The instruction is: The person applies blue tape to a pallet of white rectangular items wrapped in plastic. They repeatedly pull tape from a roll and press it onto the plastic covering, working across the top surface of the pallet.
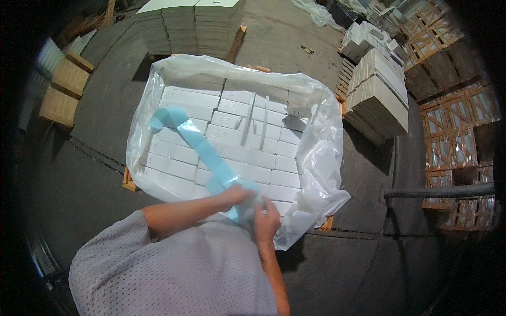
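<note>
Handling the blue strip (203,150) across the white boxes (171,167) seems the step, left hand (239,195) pinching its near end, right hand (268,219) curled, hold untellable, the next move likely wanting even tension.

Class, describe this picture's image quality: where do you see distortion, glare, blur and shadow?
Head view throughout: fisheye distortion, with blackened corners and edges bending toward the rim; glare on the plastic liner; soft blur around the left hand and right hand, near the blue film; dark shadow below the board stack at right.
</note>
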Demonstrator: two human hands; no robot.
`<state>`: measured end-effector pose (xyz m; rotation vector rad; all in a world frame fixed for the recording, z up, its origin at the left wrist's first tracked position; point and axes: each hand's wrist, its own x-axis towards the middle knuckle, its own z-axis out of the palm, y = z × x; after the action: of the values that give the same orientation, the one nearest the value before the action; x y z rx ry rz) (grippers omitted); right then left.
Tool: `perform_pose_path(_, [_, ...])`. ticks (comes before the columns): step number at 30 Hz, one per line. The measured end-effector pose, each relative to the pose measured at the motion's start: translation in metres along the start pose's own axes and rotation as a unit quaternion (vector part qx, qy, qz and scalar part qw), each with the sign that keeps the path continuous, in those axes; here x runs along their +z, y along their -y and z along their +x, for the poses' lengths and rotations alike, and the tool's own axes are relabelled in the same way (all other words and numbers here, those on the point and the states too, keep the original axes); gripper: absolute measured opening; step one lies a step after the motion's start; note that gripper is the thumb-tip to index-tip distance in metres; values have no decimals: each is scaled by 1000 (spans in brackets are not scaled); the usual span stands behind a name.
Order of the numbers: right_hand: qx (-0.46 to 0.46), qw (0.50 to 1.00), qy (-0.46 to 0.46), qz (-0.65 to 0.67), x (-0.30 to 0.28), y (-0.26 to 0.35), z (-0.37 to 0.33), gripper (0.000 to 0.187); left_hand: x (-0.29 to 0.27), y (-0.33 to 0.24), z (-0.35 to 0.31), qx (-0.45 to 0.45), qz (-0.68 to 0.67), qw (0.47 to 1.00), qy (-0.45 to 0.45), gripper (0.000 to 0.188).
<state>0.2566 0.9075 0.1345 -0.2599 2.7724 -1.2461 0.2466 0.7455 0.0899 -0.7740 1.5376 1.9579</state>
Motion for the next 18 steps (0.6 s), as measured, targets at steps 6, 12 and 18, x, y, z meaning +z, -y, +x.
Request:
perform_pose_path(6, [-114,991,-27,-65,1,-13,-3,26,14,2,-13,-35,-13,997,-73,39])
perform_pose_path(12, [-135,990,-23,-22,-2,-30,-10,25,21,4,-22,-84,5,994,-63,59])
perform_pose_path(18, [7,995,65,80,-6,-38,-16,29,27,11,-21,-99,38,991,-87,52])
